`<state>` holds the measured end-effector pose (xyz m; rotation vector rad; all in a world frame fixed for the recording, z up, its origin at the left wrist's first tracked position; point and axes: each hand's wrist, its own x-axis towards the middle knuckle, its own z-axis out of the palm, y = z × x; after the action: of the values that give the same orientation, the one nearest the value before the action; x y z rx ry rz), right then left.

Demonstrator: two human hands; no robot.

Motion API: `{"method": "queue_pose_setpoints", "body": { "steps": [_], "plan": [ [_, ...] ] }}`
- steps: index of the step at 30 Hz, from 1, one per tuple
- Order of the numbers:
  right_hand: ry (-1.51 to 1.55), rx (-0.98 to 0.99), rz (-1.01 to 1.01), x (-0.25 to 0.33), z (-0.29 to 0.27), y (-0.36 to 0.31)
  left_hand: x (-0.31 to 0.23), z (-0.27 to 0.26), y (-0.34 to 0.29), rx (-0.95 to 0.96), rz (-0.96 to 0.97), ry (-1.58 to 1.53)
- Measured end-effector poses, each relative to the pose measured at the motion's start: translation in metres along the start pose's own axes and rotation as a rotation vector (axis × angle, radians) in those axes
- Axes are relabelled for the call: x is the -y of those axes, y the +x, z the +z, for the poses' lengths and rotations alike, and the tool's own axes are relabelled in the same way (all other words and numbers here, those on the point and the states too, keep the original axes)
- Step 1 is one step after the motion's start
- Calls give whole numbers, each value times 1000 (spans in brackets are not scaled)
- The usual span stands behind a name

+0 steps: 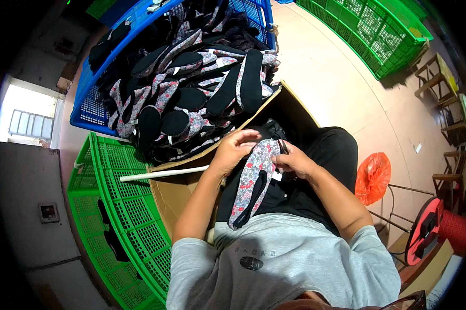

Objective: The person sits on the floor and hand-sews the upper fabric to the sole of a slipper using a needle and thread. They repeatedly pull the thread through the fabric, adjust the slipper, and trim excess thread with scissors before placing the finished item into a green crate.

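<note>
A slipper in grey and red floral cloth, with a black-lined opening, lies lengthwise above my lap. My left hand holds it by the upper left edge, its fingers partly hidden behind the cloth. From the other side, my right hand grips the slipper's right edge with thumb and fingers closed. A small dark curved thing shows at the right fingertips; its kind cannot be made out. Just below that hand hangs a small white tag.
A blue crate heaped with floral slippers stands ahead. An open cardboard box with a white rod is beside my legs. Green crates stand left and far right. An orange bag hangs right.
</note>
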<state>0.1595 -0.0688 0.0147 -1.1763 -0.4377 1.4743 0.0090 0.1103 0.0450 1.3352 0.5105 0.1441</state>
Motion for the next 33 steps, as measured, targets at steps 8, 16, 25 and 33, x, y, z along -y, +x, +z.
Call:
{"method": "queue_pose_setpoints", "body": {
  "steps": [8,16,25,33],
  "plan": [
    [71,5,34,-3,-10,-3,14,-8,-32,-236,-208,-161],
    [153,43,49,-3,-7,0,-1,35,-41,-193,-120,-65],
    [376,59,-60,-16,12,-7,-45,72,-51,-235,199,661],
    [61,-52,35,-24,10,0,-14,75,-45,-369,400,1014]
  ]
}}
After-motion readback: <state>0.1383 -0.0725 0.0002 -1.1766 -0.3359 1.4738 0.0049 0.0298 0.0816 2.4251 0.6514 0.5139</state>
